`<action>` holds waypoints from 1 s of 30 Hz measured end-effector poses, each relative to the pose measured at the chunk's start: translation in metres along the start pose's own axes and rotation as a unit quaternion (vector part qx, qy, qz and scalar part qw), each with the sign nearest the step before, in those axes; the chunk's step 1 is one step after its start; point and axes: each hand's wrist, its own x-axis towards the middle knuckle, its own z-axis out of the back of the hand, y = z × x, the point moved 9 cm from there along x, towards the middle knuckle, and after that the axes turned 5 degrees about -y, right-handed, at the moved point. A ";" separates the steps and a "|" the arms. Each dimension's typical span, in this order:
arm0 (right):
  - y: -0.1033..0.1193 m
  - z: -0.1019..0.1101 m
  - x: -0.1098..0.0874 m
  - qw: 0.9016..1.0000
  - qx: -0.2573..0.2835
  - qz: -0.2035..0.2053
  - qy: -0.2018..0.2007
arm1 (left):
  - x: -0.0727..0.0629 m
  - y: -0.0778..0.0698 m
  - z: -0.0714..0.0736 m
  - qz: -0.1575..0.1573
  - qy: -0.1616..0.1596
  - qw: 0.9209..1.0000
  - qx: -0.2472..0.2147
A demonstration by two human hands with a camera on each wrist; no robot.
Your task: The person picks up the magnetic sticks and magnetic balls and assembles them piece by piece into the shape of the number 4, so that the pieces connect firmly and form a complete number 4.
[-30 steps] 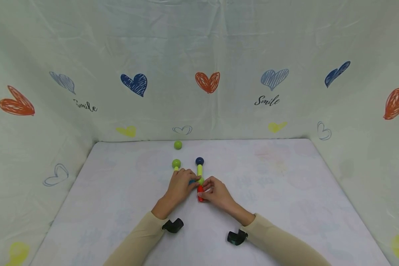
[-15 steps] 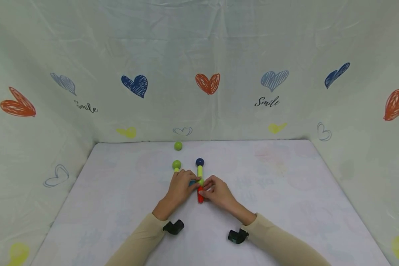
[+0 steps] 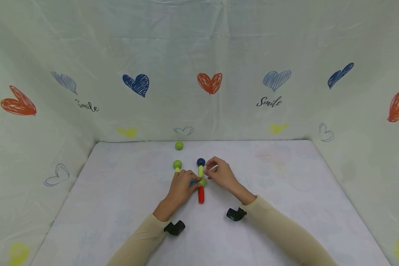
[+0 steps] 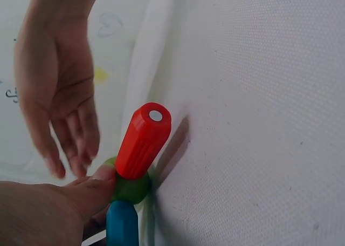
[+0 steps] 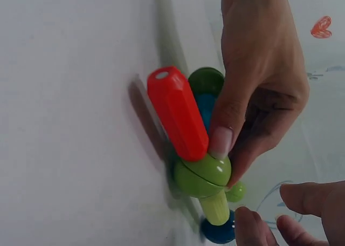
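In the head view my left hand (image 3: pixel 181 188) pinches a green ball (image 3: pixel 203 182) between thumb and fingers. From that ball a red magnetic stick (image 3: pixel 201 195) points towards me, with a pale metal disc at its end. A yellow-green stick (image 3: pixel 200 171) runs the other way to a dark blue ball (image 3: pixel 201 162). A blue stick (image 4: pixel 122 224) joins the same green ball from the left, partly covered by the left hand. My right hand (image 3: pixel 221 173) hovers beside the yellow-green stick, fingers loosely bent and holding nothing.
Beyond the left hand, another green ball (image 3: pixel 177 164) tops a second yellow-green stick (image 3: pixel 177 170), mostly covered by that hand. A loose green ball (image 3: pixel 178 145) lies near the table's back edge. A white curtain (image 3: pixel 173 44) with printed hearts hangs behind and at both sides.
My right hand has let go of the red stick and moved away from me, up beside the yellow-green stick. The left hand keeps its pinch on the green ball.
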 end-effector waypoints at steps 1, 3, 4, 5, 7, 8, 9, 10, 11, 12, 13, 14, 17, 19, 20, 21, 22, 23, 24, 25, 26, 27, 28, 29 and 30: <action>0.003 -0.001 0.005 1.000 -0.003 0.004 0.003 | 0.000 0.001 0.000 0.001 0.001 1.000 -0.001; 0.009 -0.005 0.014 1.000 -0.007 0.011 0.011 | 0.000 0.001 -0.001 -0.001 -0.001 1.000 -0.001; 0.012 -0.007 0.019 1.000 -0.010 0.014 0.015 | 0.000 0.001 -0.001 -0.003 -0.002 1.000 -0.002; 0.014 -0.009 0.024 1.000 -0.014 0.017 0.020 | 0.000 0.002 -0.001 -0.005 -0.004 1.000 -0.002; 0.020 -0.014 0.033 0.999 -0.023 0.023 0.030 | 0.000 0.001 -0.001 -0.009 -0.006 1.000 -0.002; 0.022 -0.017 0.038 0.999 -0.028 0.027 0.035 | 0.000 0.001 0.000 -0.012 -0.008 1.000 0.001; 0.023 -0.020 0.043 0.998 -0.032 0.026 0.039 | 0.000 0.001 0.000 -0.014 -0.008 1.000 0.003; 0.025 -0.023 0.048 0.998 -0.035 0.024 0.043 | 0.000 0.001 -0.001 -0.015 -0.008 1.000 0.003; 0.026 -0.027 0.052 0.998 -0.038 0.023 0.048 | 0.000 0.001 -0.001 -0.015 -0.007 1.000 0.004; 0.027 -0.030 0.057 0.998 -0.040 0.021 0.052 | 0.000 0.001 -0.001 -0.015 -0.006 1.000 0.004; 0.027 -0.033 0.061 0.997 -0.040 0.016 0.057 | 0.000 0.001 0.000 -0.014 -0.006 1.000 0.004; 0.028 -0.037 0.066 0.997 -0.040 0.012 0.060 | 0.001 0.001 0.000 -0.014 -0.005 1.000 0.005; 0.028 -0.044 0.078 0.997 -0.040 0.006 0.065 | 0.001 0.001 -0.001 -0.015 -0.006 1.000 0.002; 0.029 -0.047 0.085 0.997 -0.040 0.005 0.066 | 0.002 0.000 0.000 -0.017 -0.009 1.000 0.002; 0.029 -0.049 0.088 0.997 -0.041 0.004 0.066 | 0.002 0.000 0.000 -0.019 -0.010 1.000 0.003; 0.029 -0.051 0.091 0.997 -0.043 0.005 0.067 | 0.002 0.000 -0.001 -0.020 -0.011 1.000 0.002; 0.029 -0.053 0.094 0.997 -0.045 0.003 0.069 | 0.002 -0.001 -0.001 -0.021 -0.012 1.000 0.000; 0.029 -0.055 0.097 0.996 -0.048 0.003 0.071 | 0.002 -0.001 -0.001 -0.022 -0.013 1.000 0.001; 0.030 -0.057 0.100 0.996 -0.055 0.003 0.073 | 0.001 -0.001 -0.001 -0.022 -0.014 1.000 0.003; 0.031 -0.060 0.103 0.995 -0.063 0.004 0.077 | 0.001 -0.001 -0.001 -0.022 -0.015 1.000 0.004; 0.032 -0.062 0.106 0.994 -0.074 0.005 0.079 | 0.001 -0.001 -0.001 -0.021 -0.016 1.000 0.005; 0.033 -0.064 0.108 0.993 -0.085 0.007 0.082 | 0.001 0.000 -0.001 -0.020 -0.016 1.000 0.007; 0.034 -0.067 0.111 0.992 -0.097 0.009 0.084 | 0.001 0.000 -0.001 -0.018 -0.017 1.000 0.007; 0.035 -0.069 0.114 0.990 -0.109 0.012 0.086 | 0.000 0.001 -0.001 -0.017 -0.017 1.000 0.008; 0.036 -0.071 0.116 0.989 -0.119 0.015 0.087 | 0.000 0.001 -0.001 -0.014 -0.015 1.000 0.006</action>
